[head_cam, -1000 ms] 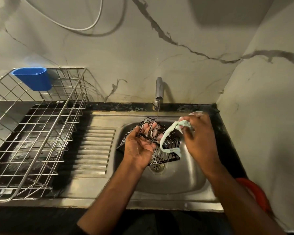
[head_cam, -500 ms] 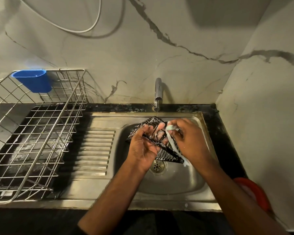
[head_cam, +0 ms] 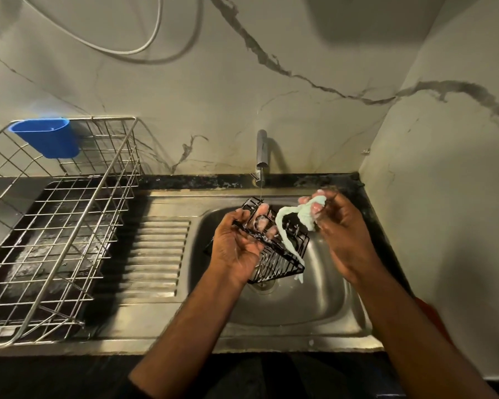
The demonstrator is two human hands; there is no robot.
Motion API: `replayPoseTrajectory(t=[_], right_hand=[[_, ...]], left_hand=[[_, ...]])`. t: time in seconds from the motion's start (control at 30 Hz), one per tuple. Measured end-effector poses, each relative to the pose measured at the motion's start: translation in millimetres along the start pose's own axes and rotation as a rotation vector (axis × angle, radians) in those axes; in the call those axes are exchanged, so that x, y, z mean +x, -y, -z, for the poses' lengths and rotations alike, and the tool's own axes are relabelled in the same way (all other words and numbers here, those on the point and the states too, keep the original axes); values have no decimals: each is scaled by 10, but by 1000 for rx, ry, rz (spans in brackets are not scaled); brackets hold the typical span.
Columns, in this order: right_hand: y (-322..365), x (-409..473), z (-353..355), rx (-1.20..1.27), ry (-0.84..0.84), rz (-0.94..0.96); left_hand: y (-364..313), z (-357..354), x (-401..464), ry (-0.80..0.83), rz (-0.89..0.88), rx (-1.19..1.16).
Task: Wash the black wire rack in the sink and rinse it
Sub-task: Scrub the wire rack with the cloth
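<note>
So starting far left there's a steel dish basket [head_cam: 69, 226] sitting on the dark desk [head_cam: 329, 181], with a blue plastic cup [head_cam: 48, 138] hooked on its back rim. Next to that is the ribbed drainboard [head_cam: 156, 254] of the steel sink [head_cam: 314, 312]. Over the bowl, the left hand [head_cam: 236, 249] holds the black wire rack [head_cam: 274, 251], fingers [head_cam: 261, 214] curled through and around the wires so they're clamped on it, and the rack is tilted with one corner up toward the tap [head_cam: 261, 152]. A thin stream of water comes off the tap and lands right on that top corner. The rack looks a bit soapy and hangs above the drain [head_cam: 264, 285], not resting on the bottom. To the right of it, the right hand [head_cam: 343, 226] pinches a pale green rag [head_cam: 303, 217], fingers closed on the bunched end, with a long strip drooping down across the rack's right side. A bit of something red [head_cam: 432, 312] pokes out behind the right forearm.
</note>
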State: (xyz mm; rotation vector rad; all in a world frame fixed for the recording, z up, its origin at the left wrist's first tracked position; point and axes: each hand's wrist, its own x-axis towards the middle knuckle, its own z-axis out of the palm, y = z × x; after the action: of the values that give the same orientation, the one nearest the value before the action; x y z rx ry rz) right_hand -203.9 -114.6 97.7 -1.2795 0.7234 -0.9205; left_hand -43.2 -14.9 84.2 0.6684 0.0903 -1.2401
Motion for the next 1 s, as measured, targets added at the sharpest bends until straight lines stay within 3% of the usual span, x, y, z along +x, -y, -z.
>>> replayPoseTrajectory(t=[0.07, 0.2, 0.23, 0.43, 0.6, 0.87, 1.0], right_hand=[[-31, -57, 16, -244, 22, 106], [-104, -216, 75, -897, 248, 340], [-115, -257, 125, -965, 260, 353], [-126, -332, 514, -1000, 60, 265], [-111, -389, 447, -854, -213, 244], [-96, -496, 224, -750, -188, 232], [-162, -563, 238, -735, -310, 123]], left_hand=[[34, -42, 11, -8, 4, -2], [79, -145, 17, -29, -5, -3], [96, -152, 25, -34, -5, -13], [76, -151, 28, -62, -58, -67], [154, -196, -30, -67, 4, -61], [118, -157, -91, -55, 18, -171], [76, -162, -107, -46, 2, -227]])
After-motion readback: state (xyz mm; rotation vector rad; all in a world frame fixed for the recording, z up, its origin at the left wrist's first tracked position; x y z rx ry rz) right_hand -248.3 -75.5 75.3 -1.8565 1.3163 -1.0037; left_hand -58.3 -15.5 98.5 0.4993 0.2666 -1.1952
